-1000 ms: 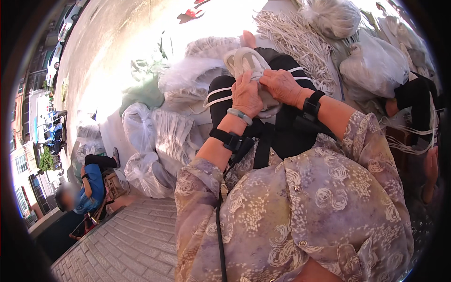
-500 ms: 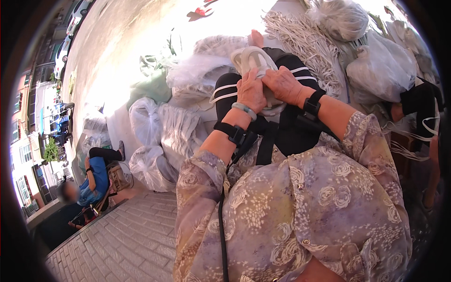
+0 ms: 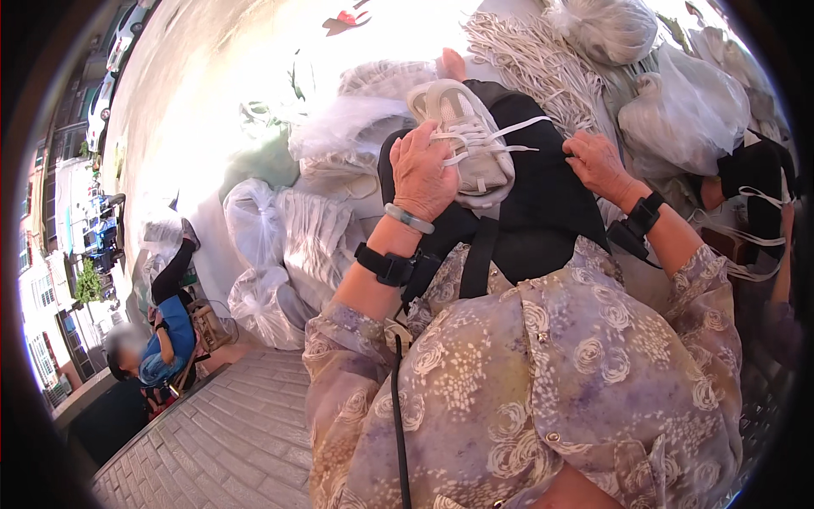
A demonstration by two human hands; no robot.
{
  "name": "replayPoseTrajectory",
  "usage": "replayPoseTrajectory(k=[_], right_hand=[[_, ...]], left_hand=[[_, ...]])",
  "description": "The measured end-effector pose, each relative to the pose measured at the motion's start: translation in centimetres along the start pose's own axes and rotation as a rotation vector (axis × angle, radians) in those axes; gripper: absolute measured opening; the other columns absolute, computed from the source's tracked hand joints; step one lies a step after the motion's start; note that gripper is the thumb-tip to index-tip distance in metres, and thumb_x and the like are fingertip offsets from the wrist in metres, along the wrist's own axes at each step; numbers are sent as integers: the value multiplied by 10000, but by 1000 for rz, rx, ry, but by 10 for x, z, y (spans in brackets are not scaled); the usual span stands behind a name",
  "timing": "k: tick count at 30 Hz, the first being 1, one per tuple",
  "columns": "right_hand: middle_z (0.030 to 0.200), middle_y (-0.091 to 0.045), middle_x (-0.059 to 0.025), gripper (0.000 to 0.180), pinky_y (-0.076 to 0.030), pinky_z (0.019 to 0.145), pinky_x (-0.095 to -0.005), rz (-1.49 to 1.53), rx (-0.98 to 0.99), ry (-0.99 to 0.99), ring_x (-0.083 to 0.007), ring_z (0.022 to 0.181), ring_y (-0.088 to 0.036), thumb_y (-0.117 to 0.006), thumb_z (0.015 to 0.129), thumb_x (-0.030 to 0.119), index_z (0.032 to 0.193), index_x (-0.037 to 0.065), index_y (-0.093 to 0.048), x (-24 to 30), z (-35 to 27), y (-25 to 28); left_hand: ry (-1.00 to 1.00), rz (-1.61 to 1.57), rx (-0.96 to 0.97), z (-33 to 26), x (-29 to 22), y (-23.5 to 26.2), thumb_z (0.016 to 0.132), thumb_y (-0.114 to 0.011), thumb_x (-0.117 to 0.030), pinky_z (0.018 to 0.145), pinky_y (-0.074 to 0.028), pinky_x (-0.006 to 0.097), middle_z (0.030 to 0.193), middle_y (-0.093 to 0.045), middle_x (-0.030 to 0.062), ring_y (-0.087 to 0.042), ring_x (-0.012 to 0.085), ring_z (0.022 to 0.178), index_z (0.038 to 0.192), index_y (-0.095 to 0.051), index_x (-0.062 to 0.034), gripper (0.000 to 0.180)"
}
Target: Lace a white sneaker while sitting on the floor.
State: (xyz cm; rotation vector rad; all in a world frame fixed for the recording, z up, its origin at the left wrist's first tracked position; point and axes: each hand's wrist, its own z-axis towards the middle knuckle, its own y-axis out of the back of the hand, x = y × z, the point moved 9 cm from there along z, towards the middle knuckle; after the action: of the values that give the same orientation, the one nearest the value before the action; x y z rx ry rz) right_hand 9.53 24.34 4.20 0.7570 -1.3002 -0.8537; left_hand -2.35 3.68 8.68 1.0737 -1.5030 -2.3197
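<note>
clear bags (image 3: 678, 110) of white goods piled all round, loose laces (image 3: 543, 59) heaped beyond. pale shoe (image 3: 462, 144) rests sole-down on the black-clad knee (image 3: 543, 204). left hand (image 3: 421, 174) cupped against shoe's side, fingers closed on it. right hand (image 3: 598, 165) beside it, fingers curled; cannot tell if it pinches a lace end. risk, judged: shoe slides off knee if the lace is tugged sideways.

An outdoor street-side work spot: brick pavement (image 3: 212, 441), parked cars (image 3: 100, 97), building fronts (image 3: 47, 280), and piled plastic bags (image 3: 280, 246) and bundles of white laces (image 3: 543, 59).
</note>
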Motion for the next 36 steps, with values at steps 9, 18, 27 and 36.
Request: replayPoseTrajectory(k=[9, 18, 27, 36], right_hand=[[725, -500, -59, 75, -337, 634, -358, -46, -52, 304, -228, 699, -529, -572, 748, 168, 769, 102, -544, 88, 73, -38], [657, -450, -50, 96, -330, 662, -346, -118, -92, 267, -236, 626, -488, -550, 722, 115, 647, 115, -490, 14, -2, 12], [710, -509, -89, 63, -356, 658, -381, -229, -91, -45, -284, 697, -517, -539, 700, 131, 728, 82, -565, -65, -38, 8], [741, -548, -86, 222, -397, 666, -394, 57, 96, 89, -293, 723, -547, -523, 808, 279, 741, 73, -570, 46, 67, -45]], left_hand=[[81, -71, 9, 6, -8, 50, 680, -621, -56, 850, -427, 381, 1154, -528, 191, -552, 336, 974, 719, -542, -15, 97], [-74, 36, -90, 25, -30, 47, 684, -581, -60, 835, -399, 407, 1141, -527, 188, -543, 338, 936, 775, -523, -38, 110], [-77, 65, -37, 21, -19, -4, 644, -580, -61, 911, -333, 422, 1133, -503, 150, -477, 318, 1028, 828, -569, -20, 190], [-85, 63, -46, 19, -24, 1, 667, -566, -49, 876, -372, 420, 1116, -534, 182, -510, 349, 1005, 797, -541, -24, 134]])
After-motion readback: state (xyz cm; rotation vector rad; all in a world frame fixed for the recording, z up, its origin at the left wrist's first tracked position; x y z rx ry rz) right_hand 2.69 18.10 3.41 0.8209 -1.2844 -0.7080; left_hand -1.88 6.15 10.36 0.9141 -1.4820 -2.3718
